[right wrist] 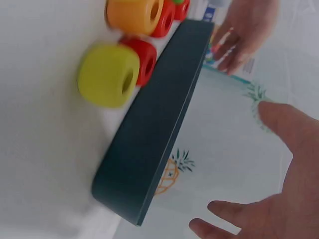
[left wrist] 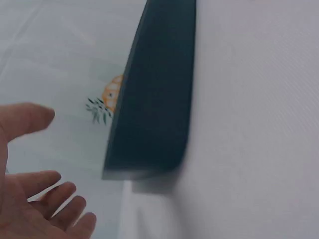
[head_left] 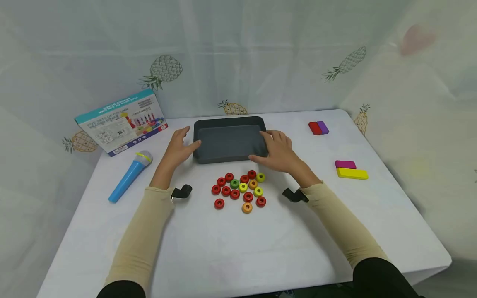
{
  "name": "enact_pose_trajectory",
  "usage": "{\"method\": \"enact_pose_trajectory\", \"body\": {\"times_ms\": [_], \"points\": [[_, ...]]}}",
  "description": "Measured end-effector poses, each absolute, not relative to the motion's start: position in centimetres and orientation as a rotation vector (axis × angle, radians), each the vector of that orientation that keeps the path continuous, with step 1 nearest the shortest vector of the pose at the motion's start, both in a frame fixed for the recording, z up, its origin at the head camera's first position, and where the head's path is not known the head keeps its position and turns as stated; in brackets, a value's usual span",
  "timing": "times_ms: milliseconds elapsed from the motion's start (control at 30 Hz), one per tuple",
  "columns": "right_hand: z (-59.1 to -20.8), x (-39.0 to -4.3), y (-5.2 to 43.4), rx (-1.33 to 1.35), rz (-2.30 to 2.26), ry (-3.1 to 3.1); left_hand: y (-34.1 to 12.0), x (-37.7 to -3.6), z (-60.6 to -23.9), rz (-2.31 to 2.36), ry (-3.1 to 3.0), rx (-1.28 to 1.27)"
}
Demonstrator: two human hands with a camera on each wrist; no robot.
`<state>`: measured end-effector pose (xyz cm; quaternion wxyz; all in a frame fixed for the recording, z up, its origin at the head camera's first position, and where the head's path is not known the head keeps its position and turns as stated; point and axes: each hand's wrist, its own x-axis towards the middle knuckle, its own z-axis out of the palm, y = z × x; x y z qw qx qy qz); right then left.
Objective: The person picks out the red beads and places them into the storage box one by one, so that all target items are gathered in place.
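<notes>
A dark grey rectangular tray [head_left: 230, 142] lies near the back edge of the table. My left hand [head_left: 177, 150] is beside its left end, thumb toward the rim and fingers spread; in the left wrist view a gap shows between these fingers and the tray [left wrist: 154, 94]. Over the tray's right end, my right hand [head_left: 277, 153] has its thumb and fingers apart, with nothing gripped. Just in front of the tray are several ring-shaped beads, among them a red bead [head_left: 234, 194], a green bead [head_left: 234, 183], a yellow bead [head_left: 258, 191] and an orange bead [head_left: 247, 207].
A blue toy microphone [head_left: 129, 176] lies at the left, below a printed box [head_left: 124, 122] propped at the back. On the right are a red block [head_left: 314, 128] beside a purple block [head_left: 322, 127], and a magenta block [head_left: 345, 164] against a yellow block [head_left: 352, 173].
</notes>
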<state>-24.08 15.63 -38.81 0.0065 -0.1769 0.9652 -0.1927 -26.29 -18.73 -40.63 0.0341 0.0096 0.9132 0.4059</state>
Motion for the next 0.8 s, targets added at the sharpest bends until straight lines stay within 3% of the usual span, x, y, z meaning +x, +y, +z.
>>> {"method": "enact_pose_trajectory", "body": {"times_ms": [500,800], "points": [[-40.7,-15.7,17.8,-0.670,-1.006,2.782,-20.2,-26.2,-44.0,1.438,2.634,-0.028],[-42.9,-12.9,18.5,-0.711,-1.045,2.684,-20.4,-25.8,-45.0,1.565,2.552,0.076]]}}
